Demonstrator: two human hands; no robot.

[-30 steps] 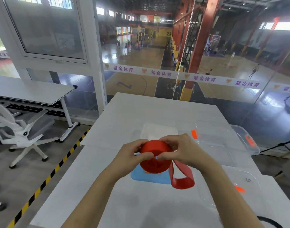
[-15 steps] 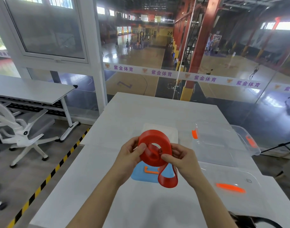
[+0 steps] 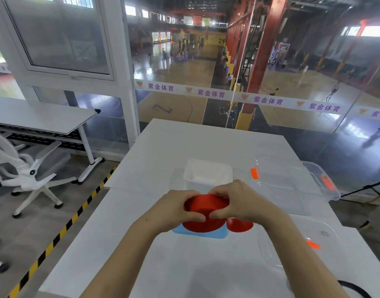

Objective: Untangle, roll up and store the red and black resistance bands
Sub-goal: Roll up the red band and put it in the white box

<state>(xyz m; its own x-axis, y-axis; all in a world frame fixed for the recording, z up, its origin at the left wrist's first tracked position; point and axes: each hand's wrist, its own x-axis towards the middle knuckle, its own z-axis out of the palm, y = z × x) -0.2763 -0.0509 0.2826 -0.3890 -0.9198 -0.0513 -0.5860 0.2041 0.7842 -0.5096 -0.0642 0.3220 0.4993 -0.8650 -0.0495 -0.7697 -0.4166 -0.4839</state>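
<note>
The red resistance band (image 3: pixel 203 214) is wound into a thick roll held above the white table (image 3: pixel 184 265). My left hand (image 3: pixel 178 208) grips the roll's left side and my right hand (image 3: pixel 240 202) grips its right side, thumbs meeting on the near face. A short loose red tail (image 3: pixel 239 225) hangs below my right hand. Only a thin black curve (image 3: pixel 352 287) shows at the bottom right edge; I cannot tell whether it is the black band.
A blue mat (image 3: pixel 206 233) lies under the roll. A white open tub (image 3: pixel 207 175) stands just beyond my hands. A clear box with orange clips (image 3: pixel 292 179) sits at the right, its clear lid (image 3: pixel 303 244) nearer. A glass wall stands behind the table; a chair at left.
The roll has tilted from facing me to nearly edge-on and dropped lower. The hanging red tail has grown much shorter. Both hands now close over the roll.
</note>
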